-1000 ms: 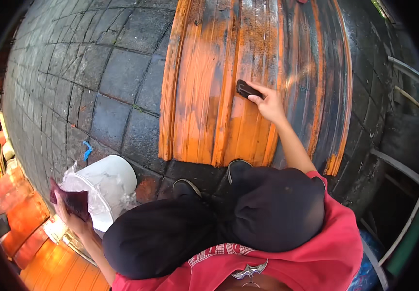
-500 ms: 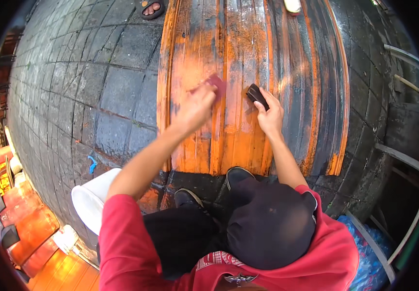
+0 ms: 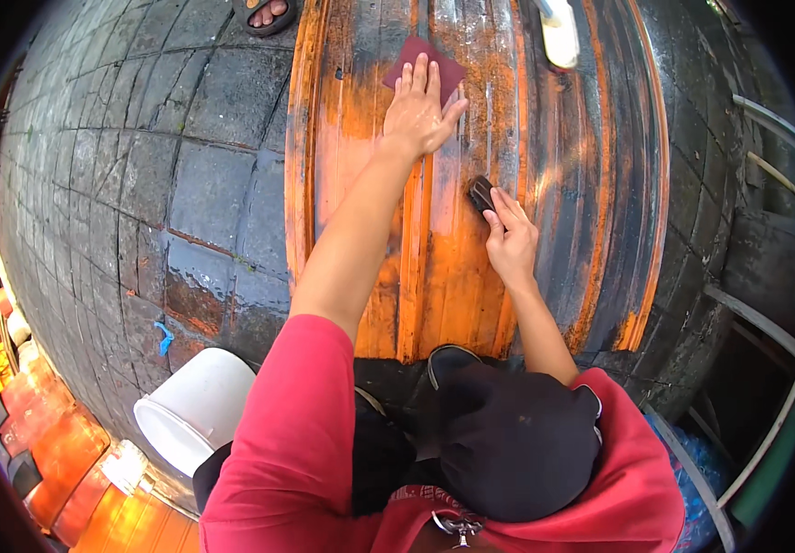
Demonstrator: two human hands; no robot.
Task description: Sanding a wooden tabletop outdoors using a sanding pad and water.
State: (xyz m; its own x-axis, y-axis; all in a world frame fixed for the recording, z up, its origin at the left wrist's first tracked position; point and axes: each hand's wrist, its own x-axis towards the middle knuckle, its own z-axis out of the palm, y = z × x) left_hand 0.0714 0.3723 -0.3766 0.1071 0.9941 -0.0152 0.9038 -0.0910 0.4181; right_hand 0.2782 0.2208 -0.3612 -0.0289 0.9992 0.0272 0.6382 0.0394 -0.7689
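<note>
A ridged orange sheet (image 3: 374,323), stained with black grime and wet in places, lies in front of me. My left hand (image 3: 416,111) is stretched far over it, palm down with fingers spread flat on a maroon scouring pad (image 3: 448,72). My right hand (image 3: 514,240) grips a small black brush (image 3: 481,195) nearer to me on the sheet. The brush's underside is hidden. Farther up and to the right, a white oblong brush-like head (image 3: 561,41) on a pale handle touches or hovers over the sheet; which one I cannot tell.
Another person's sandalled foot (image 3: 268,14) stands beyond the sheet's left edge. A white bucket (image 3: 204,401) lies tilted at my left, near a blue scrap (image 3: 165,338). Grey paving (image 3: 103,184) surrounds the sheet. Pale metal bars (image 3: 757,318) stand at right, orange panels (image 3: 66,452) at lower left.
My left hand has slid the maroon pad forward along the sheet and its fingers have flattened out. My right hand stays nearly in place with the brush. The white head shows more fully.
</note>
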